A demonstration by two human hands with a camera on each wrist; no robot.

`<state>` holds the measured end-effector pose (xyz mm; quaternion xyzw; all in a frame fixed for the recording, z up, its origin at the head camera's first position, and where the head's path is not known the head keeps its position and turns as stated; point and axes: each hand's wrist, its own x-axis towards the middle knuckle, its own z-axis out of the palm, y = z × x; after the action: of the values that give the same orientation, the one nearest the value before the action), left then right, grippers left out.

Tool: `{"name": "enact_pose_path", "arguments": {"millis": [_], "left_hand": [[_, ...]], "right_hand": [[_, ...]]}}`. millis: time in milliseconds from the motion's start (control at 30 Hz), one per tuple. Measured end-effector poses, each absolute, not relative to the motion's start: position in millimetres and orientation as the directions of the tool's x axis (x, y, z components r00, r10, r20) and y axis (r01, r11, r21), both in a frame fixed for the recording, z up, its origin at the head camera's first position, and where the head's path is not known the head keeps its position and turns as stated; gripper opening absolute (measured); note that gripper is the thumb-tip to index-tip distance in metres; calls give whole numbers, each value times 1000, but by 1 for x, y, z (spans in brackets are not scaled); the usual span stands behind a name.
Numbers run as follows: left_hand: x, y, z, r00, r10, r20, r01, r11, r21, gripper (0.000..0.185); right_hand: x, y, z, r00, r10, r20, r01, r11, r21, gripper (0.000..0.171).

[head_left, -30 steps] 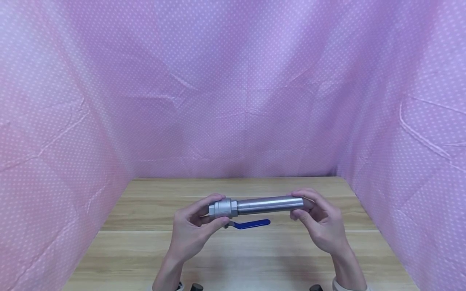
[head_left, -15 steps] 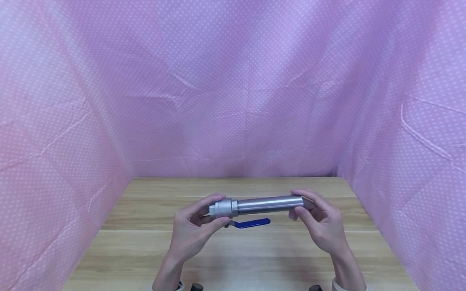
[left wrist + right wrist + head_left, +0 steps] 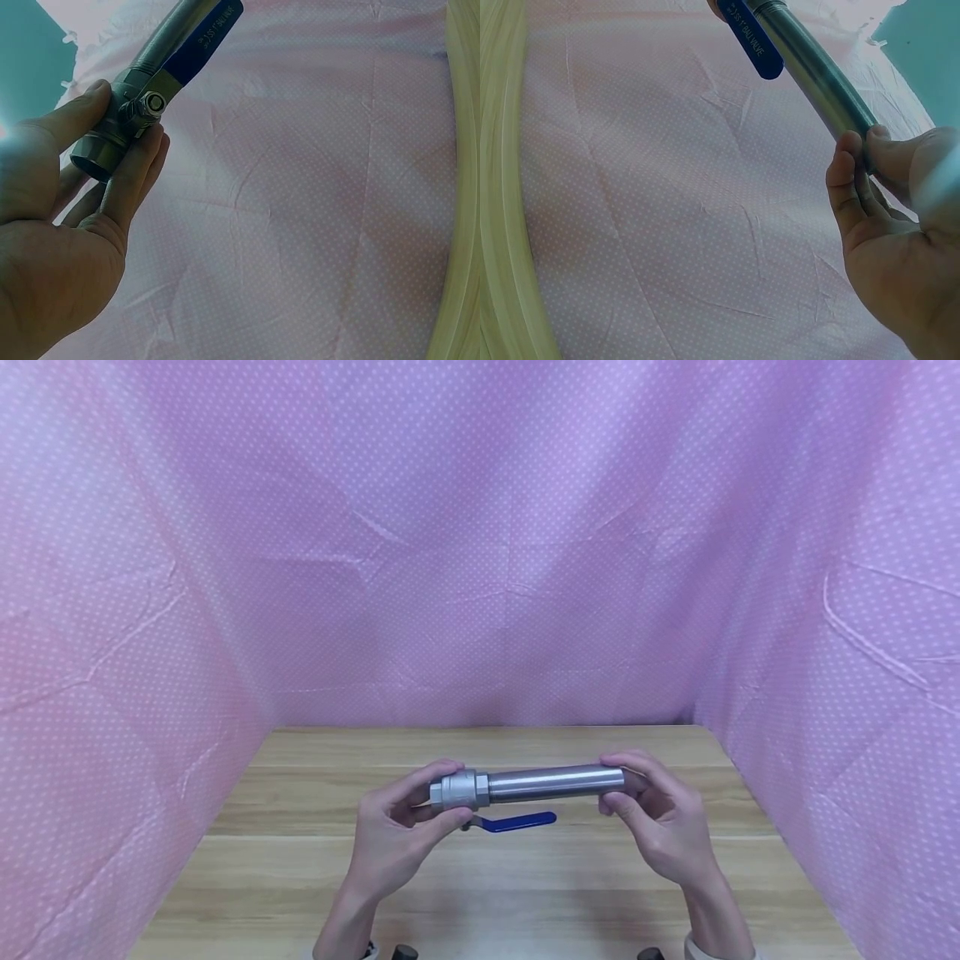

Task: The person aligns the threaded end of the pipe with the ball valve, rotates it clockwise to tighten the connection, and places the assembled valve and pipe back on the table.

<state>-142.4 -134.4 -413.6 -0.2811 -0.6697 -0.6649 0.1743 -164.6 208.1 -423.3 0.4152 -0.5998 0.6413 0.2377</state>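
My left hand (image 3: 397, 835) grips the silvery body of a ball valve (image 3: 459, 789) between thumb and fingers. The valve's blue lever handle (image 3: 521, 822) points right, along the near side of a metal pipe (image 3: 555, 782). The pipe's threaded left end meets the valve's hex end. With thumb and fingertips, my right hand (image 3: 671, 827) pinches the pipe's plain right end. Valve and pipe are held roughly level above the table. In the left wrist view the valve's open outer end (image 3: 94, 159) faces the palm. Lettering on the handle (image 3: 756, 37) reads "BALL VALVE" in the right wrist view.
A light wood-grain table (image 3: 495, 868) lies below the hands. Pink dotted cloth (image 3: 480, 568) hangs at the back and on both sides. Two dark round-ended objects, one (image 3: 405, 952) on the left and one (image 3: 650, 953) on the right, show at the bottom edge.
The right fingertips shift very slightly on the pipe's end. Otherwise the hands, valve and pipe stay almost in place.
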Motion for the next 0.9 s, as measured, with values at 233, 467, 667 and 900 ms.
{"name": "enact_pose_path", "arguments": {"millis": [233,467,667,900], "left_hand": [[-141,-135,-413,-788,140,599,601,-34,799,51],[-141,-135,-412,-790,143,596,597,-47,801,51],[-142,-136,-414,-785,149,602,602,-46,797,52],[-143,-137,-414,-781,150,607,609,-35,792,52]], "right_hand": [[-163,209,-424,-576,-167,800,-804,-62,-592,40],[-164,208,-423,-575,-178,799,-794,-114,-597,45],[-164,208,-423,-553,-210,807,-780,-211,-589,54],[-163,208,-422,-563,-194,803,-797,-129,-590,49]]}}
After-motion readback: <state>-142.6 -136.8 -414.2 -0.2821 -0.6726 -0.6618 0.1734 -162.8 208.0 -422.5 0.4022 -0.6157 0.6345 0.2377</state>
